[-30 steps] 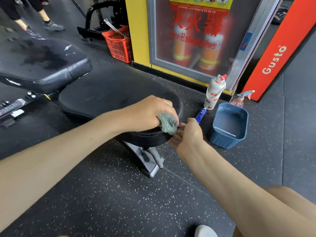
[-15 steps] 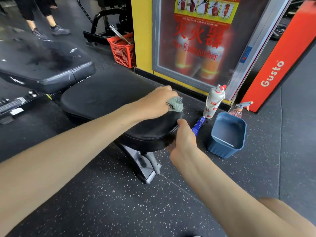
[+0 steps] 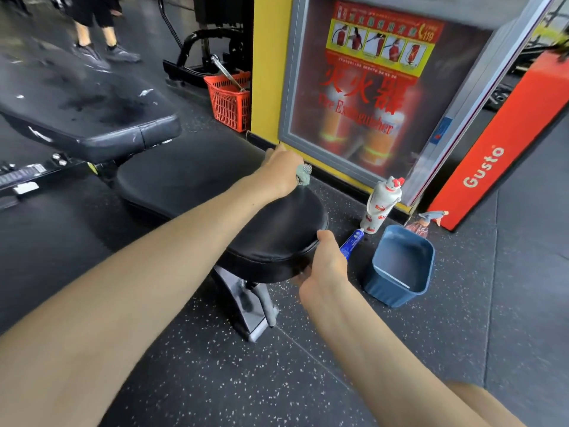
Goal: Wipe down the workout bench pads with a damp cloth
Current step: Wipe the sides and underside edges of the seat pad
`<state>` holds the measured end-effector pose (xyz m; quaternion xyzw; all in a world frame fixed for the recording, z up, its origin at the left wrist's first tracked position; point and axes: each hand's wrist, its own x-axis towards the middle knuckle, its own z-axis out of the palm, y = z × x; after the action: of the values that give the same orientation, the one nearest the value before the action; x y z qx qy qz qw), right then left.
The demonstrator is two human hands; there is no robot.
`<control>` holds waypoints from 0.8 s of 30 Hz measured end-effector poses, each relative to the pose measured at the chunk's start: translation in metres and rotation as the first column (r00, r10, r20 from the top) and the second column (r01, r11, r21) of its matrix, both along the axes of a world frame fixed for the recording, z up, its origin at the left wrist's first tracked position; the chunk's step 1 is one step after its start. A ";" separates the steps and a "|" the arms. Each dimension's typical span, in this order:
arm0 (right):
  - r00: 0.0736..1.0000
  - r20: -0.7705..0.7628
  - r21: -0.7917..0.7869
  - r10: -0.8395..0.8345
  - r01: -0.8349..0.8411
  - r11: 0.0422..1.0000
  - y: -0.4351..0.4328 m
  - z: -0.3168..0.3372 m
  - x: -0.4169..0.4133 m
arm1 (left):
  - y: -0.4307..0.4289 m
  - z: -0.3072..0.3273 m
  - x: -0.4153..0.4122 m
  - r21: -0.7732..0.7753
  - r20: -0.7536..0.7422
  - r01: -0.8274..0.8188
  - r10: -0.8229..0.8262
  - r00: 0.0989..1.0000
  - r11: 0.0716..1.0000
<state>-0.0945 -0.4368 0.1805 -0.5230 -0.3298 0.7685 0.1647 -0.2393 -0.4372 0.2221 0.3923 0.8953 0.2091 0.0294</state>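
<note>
Left hand (image 3: 278,171) clutching cloth (image 3: 304,177) wipes seat pad (image 3: 191,180) mid-frame, right hand (image 3: 328,266) gripping its rim; back pad (image 3: 92,118) upper left looks damp, prob. done.

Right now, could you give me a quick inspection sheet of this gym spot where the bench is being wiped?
Surface: black speckled rubber floor; the bench foot stands on it.
Job's things: seat pad, glossy black; back pad, scuffed, with dark patches; cloth bunched at the seat pad's far edge.
Clutter: blue tub, white bottle, spray bottle and blue tube on the floor right of the seat; red basket by the yellow wall.
Hands: left hand holds the cloth; right hand grips the seat pad's near edge.
Cables: thin dark line by the far machine; cannot tell what.
Surroundings: fire extinguisher cabinet, Gusto sign, a person's legs.
</note>
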 end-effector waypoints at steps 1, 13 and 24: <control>1.000 -0.018 -0.021 -0.003 0.003 1.000 0.002 0.002 0.001 | -0.001 0.002 0.006 0.031 0.004 0.013 -0.013 1.000 0.999; 0.995 -0.045 -0.118 -0.088 0.082 0.990 0.005 0.004 -0.002 | -0.082 -0.008 0.021 0.134 -0.023 -0.012 0.015 1.000 0.991; 0.998 0.048 0.171 -0.038 0.029 0.985 -0.005 -0.003 -0.018 | -0.125 -0.015 -0.009 0.059 -0.146 -0.282 0.288 0.946 0.958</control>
<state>-0.1128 -0.4416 0.1778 -0.5321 -0.3894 0.7210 0.2130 -0.2481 -0.5625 0.2074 0.2742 0.9381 0.1970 -0.0772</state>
